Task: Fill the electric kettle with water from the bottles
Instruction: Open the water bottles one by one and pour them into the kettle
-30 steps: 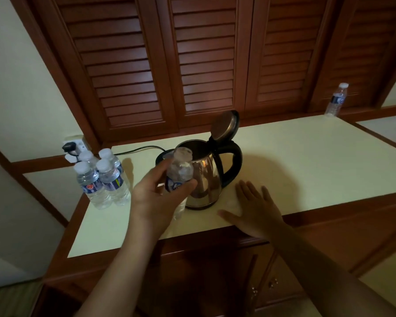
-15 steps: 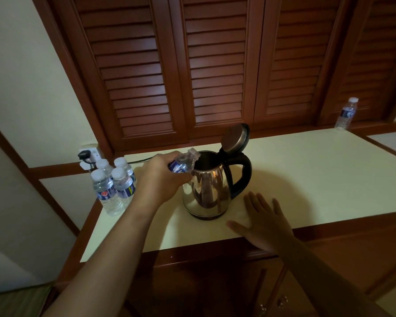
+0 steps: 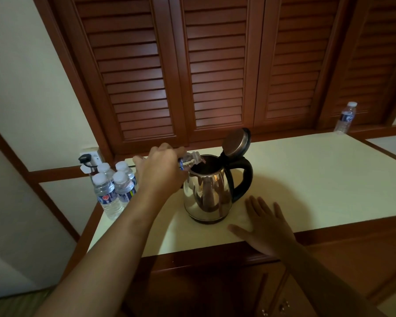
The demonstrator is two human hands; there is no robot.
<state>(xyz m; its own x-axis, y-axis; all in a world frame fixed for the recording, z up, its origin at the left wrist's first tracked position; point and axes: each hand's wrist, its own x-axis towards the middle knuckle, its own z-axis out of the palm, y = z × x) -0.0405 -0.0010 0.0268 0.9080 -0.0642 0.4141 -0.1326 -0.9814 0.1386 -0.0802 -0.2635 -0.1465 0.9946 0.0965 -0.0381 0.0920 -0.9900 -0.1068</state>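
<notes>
A steel electric kettle (image 3: 207,195) with a black handle stands on the cream countertop (image 3: 318,179), its lid (image 3: 236,143) flipped up. My left hand (image 3: 160,170) grips a small clear water bottle (image 3: 190,160), tipped on its side with the neck over the kettle's open mouth. Most of that bottle is hidden by my fingers. My right hand (image 3: 265,225) lies flat on the counter just right of the kettle's base, fingers spread.
Several capped water bottles (image 3: 112,188) stand in a cluster at the counter's left end, by a wall socket with a black plug (image 3: 87,160). One more bottle (image 3: 345,117) stands at the far right. Louvred wooden doors (image 3: 215,76) back the counter.
My left hand lifted the bottle from upright in front of the kettle and tipped it over the opening. The right hand stayed flat on the counter.
</notes>
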